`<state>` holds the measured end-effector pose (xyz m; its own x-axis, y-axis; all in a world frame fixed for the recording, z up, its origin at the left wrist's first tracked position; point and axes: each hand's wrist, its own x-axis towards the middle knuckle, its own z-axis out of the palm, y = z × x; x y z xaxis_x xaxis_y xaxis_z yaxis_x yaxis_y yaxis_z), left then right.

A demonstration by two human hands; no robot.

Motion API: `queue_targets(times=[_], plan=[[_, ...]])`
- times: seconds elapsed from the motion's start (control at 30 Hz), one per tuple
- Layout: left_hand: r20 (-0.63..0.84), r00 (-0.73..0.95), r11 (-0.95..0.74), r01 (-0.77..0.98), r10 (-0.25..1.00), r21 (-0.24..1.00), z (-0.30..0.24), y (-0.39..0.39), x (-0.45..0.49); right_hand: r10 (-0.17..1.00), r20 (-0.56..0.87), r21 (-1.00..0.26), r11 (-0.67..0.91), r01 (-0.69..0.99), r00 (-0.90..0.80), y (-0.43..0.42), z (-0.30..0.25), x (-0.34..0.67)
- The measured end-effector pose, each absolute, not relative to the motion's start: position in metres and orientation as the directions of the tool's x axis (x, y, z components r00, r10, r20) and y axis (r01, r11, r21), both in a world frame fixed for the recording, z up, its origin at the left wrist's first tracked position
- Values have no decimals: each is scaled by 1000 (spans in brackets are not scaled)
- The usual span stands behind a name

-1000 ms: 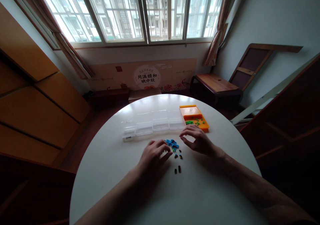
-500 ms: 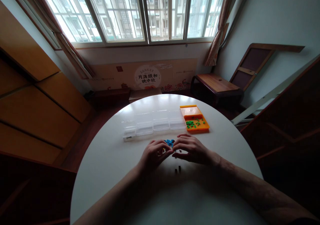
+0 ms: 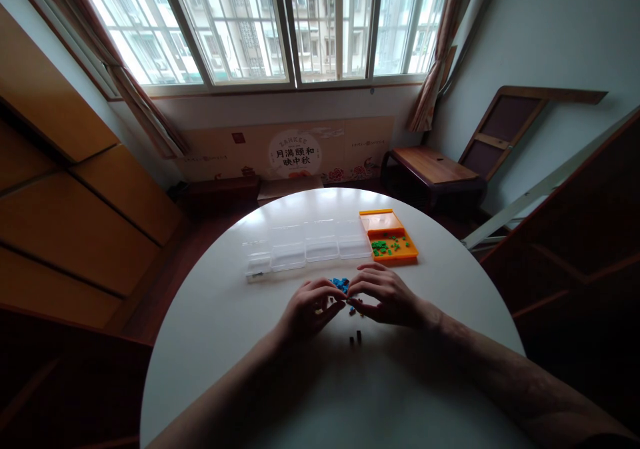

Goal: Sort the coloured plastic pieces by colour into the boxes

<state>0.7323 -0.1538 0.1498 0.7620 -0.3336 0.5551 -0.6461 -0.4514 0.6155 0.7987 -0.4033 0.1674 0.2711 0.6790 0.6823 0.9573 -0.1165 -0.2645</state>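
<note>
Left of centre, clear trays (image 3: 289, 261) are lying in a row. At centre, the left hand (image 3: 306, 304) and right hand (image 3: 386, 296) are meeting at the fingertips by blue pieces (image 3: 340, 284), perhaps steadying something too small to make out. Rightward, an orange tray (image 3: 395, 259) is corralling green pieces (image 3: 379, 247).

The round table (image 3: 210, 342) is white, with a bright shine along its far edge. Toward that far edge the tray (image 3: 395, 258) is orange, and the bits (image 3: 379, 244) in it are green like grass. The row of boxes (image 3: 289, 259) is see-through (clear as water). The heap of pieces (image 3: 341, 284) is mostly blue. Closer to the table's near edge, two little blocks (image 3: 359, 336) are almost black. Past the far edge, a tan panel (image 3: 365, 126) has a pale circle, black writing and red flowers.
</note>
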Motion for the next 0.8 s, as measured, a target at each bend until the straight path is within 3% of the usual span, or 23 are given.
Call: queue_targets(times=[0.23, 0.43, 0.6, 0.8], plan=[[554, 763, -509, -641, -335, 575, 155, -156, 730, 669, 682, -283, -132, 950, 296, -405, 166, 801], [557, 765, -671, -600, -321, 437, 160, -155, 724, 589, 711, -321, -215, 922, 384, -418, 167, 812], [540, 749, -695, -620, -384, 364, 154, -152, 723, 370, 705, -442, -437, 783, 605, -442, 164, 835], [498, 701, -698, -676, -511, 234, 149, -150, 726, 225, 569, -559, -600, 572, 791, -467, 148, 863]])
